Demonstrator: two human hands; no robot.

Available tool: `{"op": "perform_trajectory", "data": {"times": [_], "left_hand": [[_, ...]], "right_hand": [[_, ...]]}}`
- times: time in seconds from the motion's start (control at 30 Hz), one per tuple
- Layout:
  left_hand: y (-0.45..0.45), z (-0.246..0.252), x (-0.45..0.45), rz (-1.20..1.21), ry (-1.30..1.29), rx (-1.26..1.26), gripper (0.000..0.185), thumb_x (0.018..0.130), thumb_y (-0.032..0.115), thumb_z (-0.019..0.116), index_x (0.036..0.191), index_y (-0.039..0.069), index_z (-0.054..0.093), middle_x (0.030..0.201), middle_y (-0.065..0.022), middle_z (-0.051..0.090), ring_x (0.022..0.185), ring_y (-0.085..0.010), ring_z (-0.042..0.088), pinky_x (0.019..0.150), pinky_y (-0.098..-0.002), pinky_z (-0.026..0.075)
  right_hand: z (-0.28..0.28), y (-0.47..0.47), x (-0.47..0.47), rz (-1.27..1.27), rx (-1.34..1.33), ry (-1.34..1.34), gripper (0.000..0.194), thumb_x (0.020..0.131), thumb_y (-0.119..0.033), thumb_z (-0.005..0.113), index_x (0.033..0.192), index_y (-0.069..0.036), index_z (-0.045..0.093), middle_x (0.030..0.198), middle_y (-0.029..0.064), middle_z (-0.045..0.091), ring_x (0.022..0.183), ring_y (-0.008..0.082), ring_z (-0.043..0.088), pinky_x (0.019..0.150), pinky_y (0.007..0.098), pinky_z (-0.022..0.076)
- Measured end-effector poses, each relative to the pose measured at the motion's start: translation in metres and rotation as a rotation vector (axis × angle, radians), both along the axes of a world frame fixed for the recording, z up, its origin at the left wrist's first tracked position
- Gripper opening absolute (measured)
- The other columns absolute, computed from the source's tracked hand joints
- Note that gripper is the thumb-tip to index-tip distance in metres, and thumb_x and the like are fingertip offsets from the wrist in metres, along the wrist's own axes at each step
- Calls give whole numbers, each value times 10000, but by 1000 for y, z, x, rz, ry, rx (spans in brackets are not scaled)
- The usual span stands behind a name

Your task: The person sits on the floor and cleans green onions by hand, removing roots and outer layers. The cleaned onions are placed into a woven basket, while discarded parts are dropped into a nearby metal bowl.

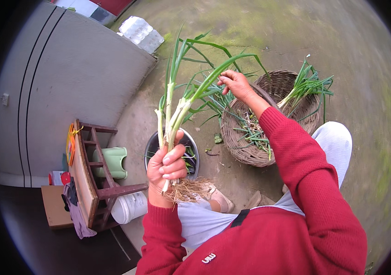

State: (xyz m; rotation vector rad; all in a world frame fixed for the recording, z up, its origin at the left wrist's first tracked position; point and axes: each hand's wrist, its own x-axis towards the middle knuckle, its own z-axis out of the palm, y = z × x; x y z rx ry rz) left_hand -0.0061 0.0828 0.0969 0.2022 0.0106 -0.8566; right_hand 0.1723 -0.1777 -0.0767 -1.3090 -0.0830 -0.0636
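My left hand point(168, 164) is closed around a bunch of green onions point(178, 113), their white stalks and green leaves pointing up and brown roots hanging below the fist. Beside the upper leaves is my right hand point(234, 82), fingers bent; whether a fingertip touches a leaf I cannot tell. Behind the right forearm stands a wicker basket point(231, 146) with a handle and plant scraps inside. More green onions point(293, 89) lie over the far side of the basketwork. A metal bowl point(197, 161) with dark, long vegetables, some of them green, is partly hidden behind my left hand.
To the left are a wooden table on its side point(78, 165), a light green plastic stool point(114, 163) and a white bucket point(130, 207). White foam blocks point(141, 33) sit by the wall's corner point(150, 60). Plant scraps lie on the concrete floor point(212, 156).
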Motion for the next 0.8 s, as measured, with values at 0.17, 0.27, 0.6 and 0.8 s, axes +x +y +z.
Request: {"op": "perform_trajectory", "data": {"times": [0.17,0.27,0.6,0.8], "left_hand": [[22,-4,7,-75,-159,479,457,990,172,514,1365,-64,403,723,-22,463,463,-35,375,413,-194,332],[26,-4,3,-71,-185,735,440,955,149,562,1318,-76,457,704,-36,499,464,-37,381,407,-188,325],[38,5,-4,0,-241,1082,347,911,114,622,1206,-61,570,677,-20,538,458,-29,376,407,-171,303],[41,-1,-2,-86,-344,1217,227,886,144,684,1055,12,612,664,16,530,450,-26,378,412,-173,306]], "right_hand": [[16,-22,8,23,-100,-37,205,978,-169,531,987,12,627,750,67,654,501,138,600,454,239,468],[31,-44,-1,41,-37,60,241,997,-199,487,1062,0,607,757,55,654,501,141,594,485,256,476],[63,-146,5,-122,-398,107,273,919,-218,438,880,-6,606,674,54,620,484,143,611,426,245,414],[60,-193,9,-286,38,328,219,890,-228,482,830,-62,612,679,31,624,461,94,529,410,243,401]]}}
